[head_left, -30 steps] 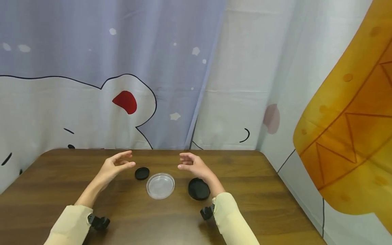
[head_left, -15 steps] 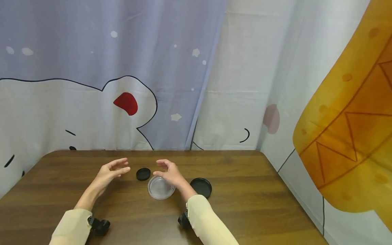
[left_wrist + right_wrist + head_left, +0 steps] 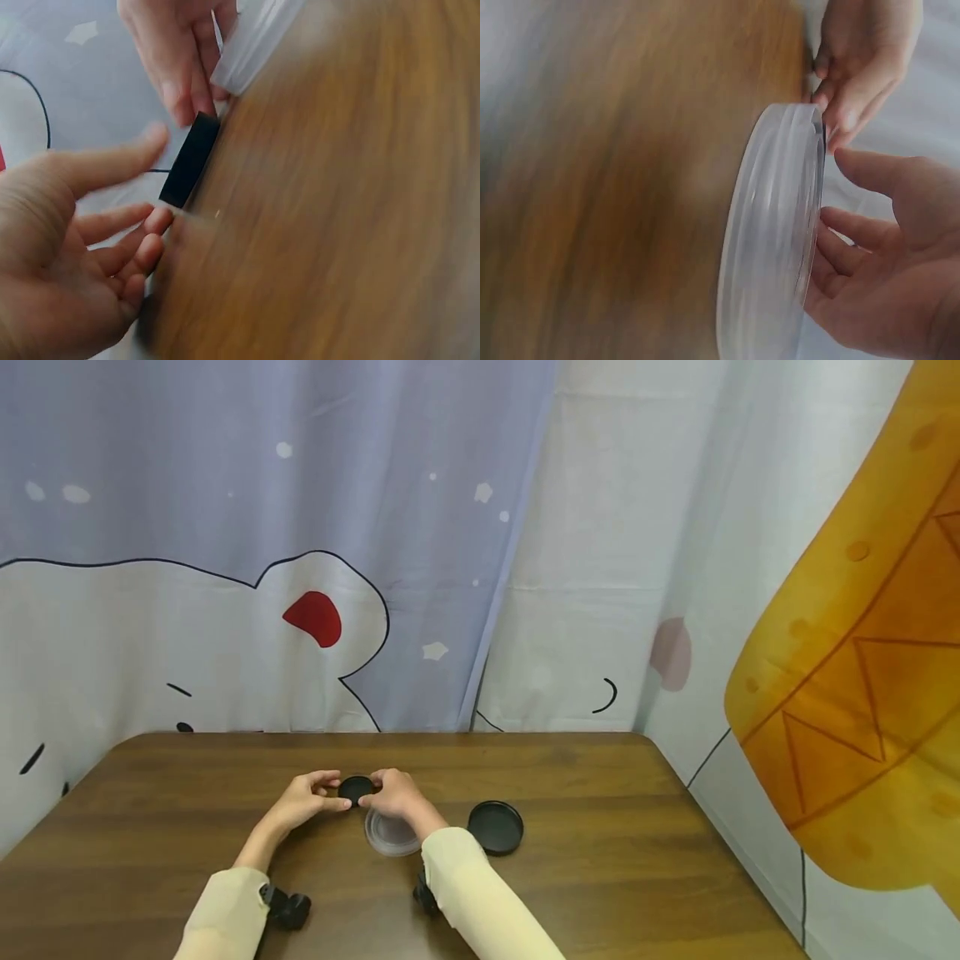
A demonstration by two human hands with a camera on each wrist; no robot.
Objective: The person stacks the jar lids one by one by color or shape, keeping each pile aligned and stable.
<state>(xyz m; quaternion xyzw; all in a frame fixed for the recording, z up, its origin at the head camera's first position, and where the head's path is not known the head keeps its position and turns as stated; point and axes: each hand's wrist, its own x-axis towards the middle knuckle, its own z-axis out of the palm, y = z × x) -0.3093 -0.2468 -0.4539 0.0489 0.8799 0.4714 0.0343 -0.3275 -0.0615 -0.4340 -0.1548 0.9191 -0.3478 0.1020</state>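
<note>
Both forearms, in pale yellow sleeves, reach forward over the brown wooden table [image 3: 600, 877] and converge near its centre. The left hand [image 3: 303, 802] lies with its palm turned inward and its fingers gently bent; its fingertips [image 3: 157, 219] meet the left edge of the small black lid [image 3: 355, 788], with the thumb stretched out above that edge. The right hand [image 3: 396, 793] comes in from the opposite side, fingers bent downward, and its fingertips [image 3: 180, 105] touch the right edge of the same lid. Neither hand is seen wrapped around the lid; both are loosely open and bracket it between their fingertips. The small black lid lies flat on the table, just beyond the clear round dish [image 3: 390, 837], which sits under the right wrist and is partly covered by it. In the right wrist view the dish's rim [image 3: 780, 225] stands close to the right palm, apart from it. A larger black lid [image 3: 495, 827] rests on the table to the right of the dish, near it but untouched. A black wrist-mounted device [image 3: 285, 908] sits under the left sleeve. No brand, label or writing can be read on any object.
</note>
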